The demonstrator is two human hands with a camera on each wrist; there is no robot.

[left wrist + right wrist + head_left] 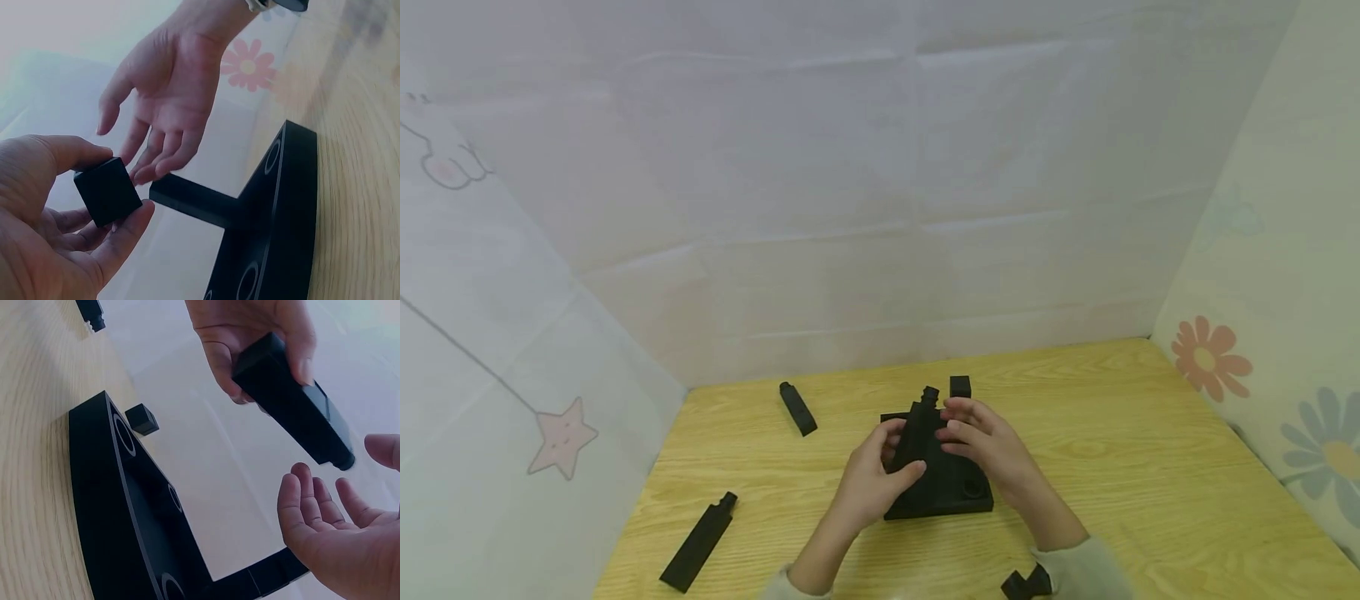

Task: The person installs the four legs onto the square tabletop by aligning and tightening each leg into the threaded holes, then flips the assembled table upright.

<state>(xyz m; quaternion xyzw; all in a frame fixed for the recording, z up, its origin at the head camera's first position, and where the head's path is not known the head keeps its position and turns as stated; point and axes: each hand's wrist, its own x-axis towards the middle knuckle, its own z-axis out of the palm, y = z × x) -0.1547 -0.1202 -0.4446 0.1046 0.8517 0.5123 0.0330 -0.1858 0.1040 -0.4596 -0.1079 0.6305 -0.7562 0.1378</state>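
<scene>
My left hand (868,487) grips a black square bar (290,403) with a narrower notched peg at one end. The bar is tilted above a black square base (938,506), its peg end pointing up and away in the head view. My right hand (340,540) is beside the peg end, fingers loosely spread and nothing held in them. Round sockets show in the base's corners in both wrist views. From its far right corner stands a black post (194,201). In the left wrist view the held bar shows only its square end.
On the wooden table (1112,433), one black bar (700,543) lies at the front left and another (798,408) at the back left. A small angled black piece (1027,583) sits at the front edge, near the right sleeve. Cloth-covered walls (865,250) enclose the table's back and sides.
</scene>
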